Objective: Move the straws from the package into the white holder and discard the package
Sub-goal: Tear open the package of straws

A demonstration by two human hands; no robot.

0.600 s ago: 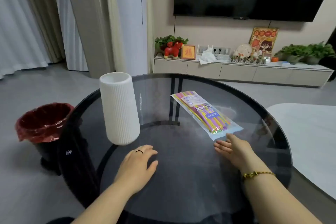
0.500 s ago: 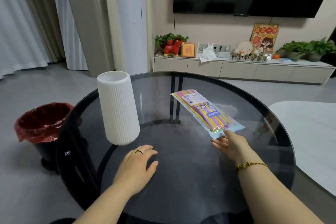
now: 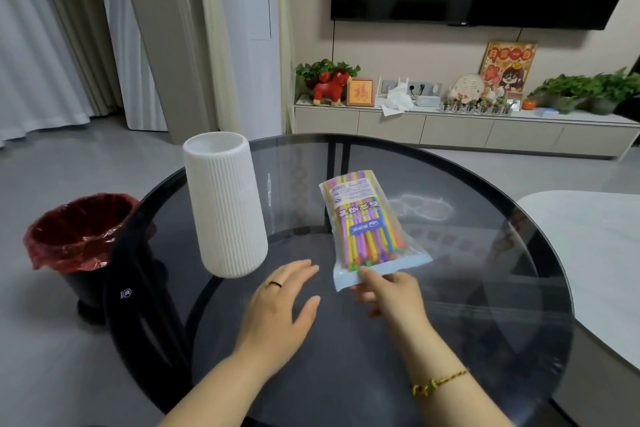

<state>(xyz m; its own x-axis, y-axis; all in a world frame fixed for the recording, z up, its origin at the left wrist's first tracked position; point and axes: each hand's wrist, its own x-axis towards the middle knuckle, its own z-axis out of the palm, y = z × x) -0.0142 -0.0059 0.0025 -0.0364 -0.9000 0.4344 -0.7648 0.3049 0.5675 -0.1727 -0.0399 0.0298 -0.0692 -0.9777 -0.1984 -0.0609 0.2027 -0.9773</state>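
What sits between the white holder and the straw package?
Head view: mostly bare glass table; fingers of the left hand lie between their near ends.

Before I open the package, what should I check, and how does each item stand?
1. Right hand has the straw package: ok, it pinches the near end.
2. Left hand free to help: ok, open over the glass table, holding nothing.
3. Package seal opened: cannot tell; the straws are inside.
4. White holder upright with its mouth open: ok.
5. Holder within reach: ok, it stands just beyond the left hand.
6. Bin ready for the package: ok, lined in red, open, on the floor left of the table.
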